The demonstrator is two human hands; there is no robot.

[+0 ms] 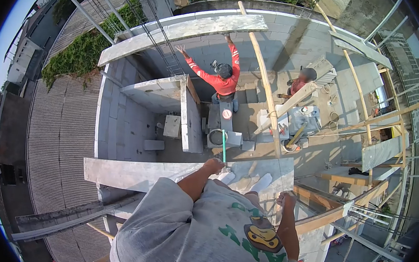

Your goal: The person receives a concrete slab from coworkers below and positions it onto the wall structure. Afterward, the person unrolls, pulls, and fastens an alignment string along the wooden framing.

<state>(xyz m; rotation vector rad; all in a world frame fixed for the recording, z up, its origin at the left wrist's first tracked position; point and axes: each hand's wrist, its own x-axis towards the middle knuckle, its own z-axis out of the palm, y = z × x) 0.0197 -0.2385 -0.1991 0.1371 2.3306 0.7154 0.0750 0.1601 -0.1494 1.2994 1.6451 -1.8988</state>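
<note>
My left hand [213,166] is closed at the edge of the plank in front of me. A thin green rod [224,146] sticks out from its fingers, pointing away and down. My right hand [287,199] is curled into a fist beside the plank's right end; a thin line seems to run near it, but what the fingers hold is hidden. Both feet in white footwear [263,182] stand on the grey-white plank [132,173], high above the floor.
Below, a person in a red shirt [225,83] raises both arms toward another plank [193,29]. A second person [303,83] is near the block wall. Buckets [217,137], blocks [154,145] and bamboo poles [263,76] are around. Timber formwork [331,214] lies right.
</note>
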